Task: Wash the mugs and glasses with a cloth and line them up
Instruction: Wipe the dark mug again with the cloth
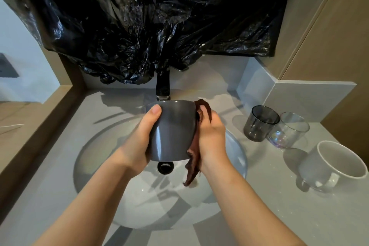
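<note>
Gripping the dark mug [171,132] at frame centre above the sink [95,158], the left hand [143,136] steadies it; the right hand [211,134] presses a brown cloth [194,158] against its side.

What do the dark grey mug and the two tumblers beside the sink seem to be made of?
Dark grey mug: probably glazed ceramic, opaque with a glossy streak. Smoky grey tumbler and clear tumbler: apparently glass, perhaps plastic; the counter shows through.
</note>
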`<action>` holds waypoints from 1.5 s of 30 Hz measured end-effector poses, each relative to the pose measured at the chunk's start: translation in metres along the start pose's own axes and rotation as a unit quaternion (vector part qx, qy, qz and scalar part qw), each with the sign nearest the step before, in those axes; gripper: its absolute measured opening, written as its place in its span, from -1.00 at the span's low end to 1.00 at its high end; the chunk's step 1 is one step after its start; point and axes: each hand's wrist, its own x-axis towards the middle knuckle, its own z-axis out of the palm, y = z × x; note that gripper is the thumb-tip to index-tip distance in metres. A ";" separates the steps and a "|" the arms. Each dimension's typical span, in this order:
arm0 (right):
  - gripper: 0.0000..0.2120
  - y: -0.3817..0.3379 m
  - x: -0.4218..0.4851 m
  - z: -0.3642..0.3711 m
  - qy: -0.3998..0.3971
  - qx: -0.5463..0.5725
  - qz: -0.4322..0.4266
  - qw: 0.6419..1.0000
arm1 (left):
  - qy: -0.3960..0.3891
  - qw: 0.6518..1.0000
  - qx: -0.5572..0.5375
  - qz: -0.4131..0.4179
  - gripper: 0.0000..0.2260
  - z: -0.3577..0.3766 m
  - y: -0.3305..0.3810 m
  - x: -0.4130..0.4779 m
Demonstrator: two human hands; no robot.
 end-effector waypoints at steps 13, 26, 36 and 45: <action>-0.58 -0.010 0.007 -0.019 -0.140 0.127 0.253 0.949 | 0.119 0.943 0.165 0.262 -0.47 0.016 -0.007 -0.003; -0.89 -0.010 0.003 -0.009 -0.112 0.103 0.077 0.985 | 0.073 0.989 -0.056 0.112 -0.18 0.008 -0.008 0.010; -0.86 -0.007 -0.005 0.002 -0.073 0.116 0.057 0.989 | 0.153 0.976 -0.099 0.117 -0.37 0.016 -0.008 0.004; -0.74 0.019 -0.039 0.017 -0.100 0.190 0.083 0.973 | 0.254 0.942 -0.191 0.113 -0.70 0.026 -0.009 0.007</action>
